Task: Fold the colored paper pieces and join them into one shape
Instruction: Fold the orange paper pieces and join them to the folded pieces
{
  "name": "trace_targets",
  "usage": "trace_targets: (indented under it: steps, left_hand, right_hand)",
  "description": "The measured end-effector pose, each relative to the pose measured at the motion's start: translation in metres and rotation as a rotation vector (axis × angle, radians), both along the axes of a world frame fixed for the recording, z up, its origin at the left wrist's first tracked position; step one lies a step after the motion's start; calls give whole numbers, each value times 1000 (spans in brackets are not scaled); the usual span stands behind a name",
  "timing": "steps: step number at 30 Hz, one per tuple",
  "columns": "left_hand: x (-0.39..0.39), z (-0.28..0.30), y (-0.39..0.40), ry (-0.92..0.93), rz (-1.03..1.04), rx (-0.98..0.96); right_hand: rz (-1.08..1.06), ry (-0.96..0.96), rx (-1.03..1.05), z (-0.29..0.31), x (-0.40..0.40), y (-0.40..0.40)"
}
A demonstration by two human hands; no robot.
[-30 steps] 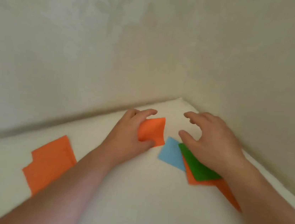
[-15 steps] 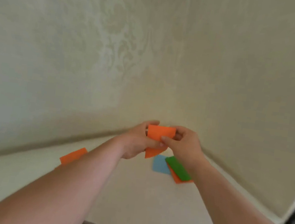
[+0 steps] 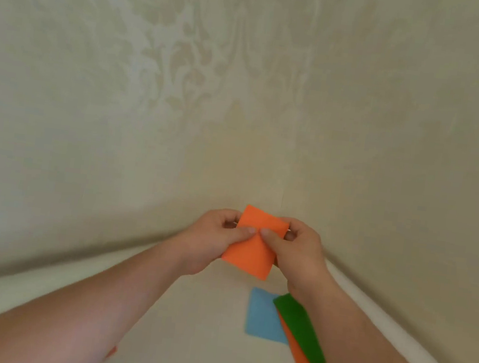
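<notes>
An orange paper piece (image 3: 250,253) is held up in the air in front of the wall corner. My left hand (image 3: 213,238) pinches its left side and my right hand (image 3: 299,249) pinches its right side, both thumbs meeting on its front face. Below them on the white surface lie a blue paper (image 3: 261,316), a green paper (image 3: 300,329) and another orange paper (image 3: 299,360) partly under the green one. A sliver of a further orange paper (image 3: 111,352) peeks out beside my left forearm.
The white surface (image 3: 197,342) fits into a corner of two cream patterned walls (image 3: 184,84). Its right edge (image 3: 412,338) runs diagonally along the right wall.
Both hands took the orange piece off the surface and lifted it. It now faces me flatter, with both thumbs on its front. The view has tilted upward.
</notes>
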State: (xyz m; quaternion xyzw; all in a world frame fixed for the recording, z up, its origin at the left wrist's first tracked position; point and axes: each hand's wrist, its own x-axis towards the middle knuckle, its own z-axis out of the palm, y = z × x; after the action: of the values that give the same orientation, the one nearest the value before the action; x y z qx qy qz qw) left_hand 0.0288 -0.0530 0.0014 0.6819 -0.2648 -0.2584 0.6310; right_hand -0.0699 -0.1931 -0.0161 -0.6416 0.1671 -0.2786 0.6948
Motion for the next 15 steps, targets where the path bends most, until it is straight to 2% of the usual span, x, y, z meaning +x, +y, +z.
trace_targets:
  steps: [7, 15]
  left_hand:
    - [-6, -4, 9, 162, 50, -123]
    - [-29, 20, 35, -4, -63, -63]
  right_hand:
    - [57, -30, -105, 2, -6, 4]
    - [0, -178, -85, 22, -28, 19]
